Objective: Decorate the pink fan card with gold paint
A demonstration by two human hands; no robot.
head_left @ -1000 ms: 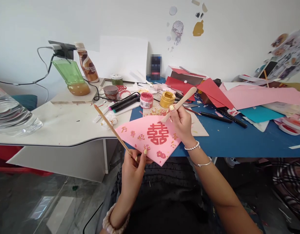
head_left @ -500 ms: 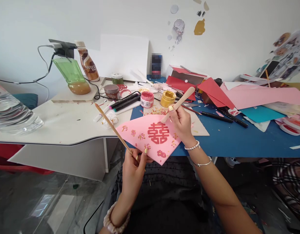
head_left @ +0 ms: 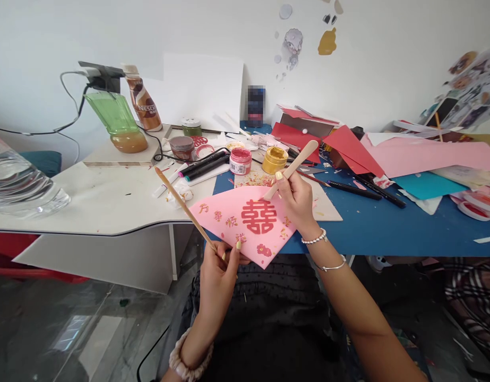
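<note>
Pink card (head_left: 245,225), one: was held between both hands. Below it: left hand (head_left: 218,273), fingers closed on card and wooden stick (head_left: 181,201). At its upper right: right hand (head_left: 294,199), fingers closed around pale tool (head_left: 302,159); light pressure seemed best. Beyond it: yellow jar (head_left: 275,161), bench (head_left: 407,233).

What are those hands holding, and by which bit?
The left hand holds a pink card by its near edge and a wooden stick near its lower end; the right hand holds a pale tool partway along.
</note>
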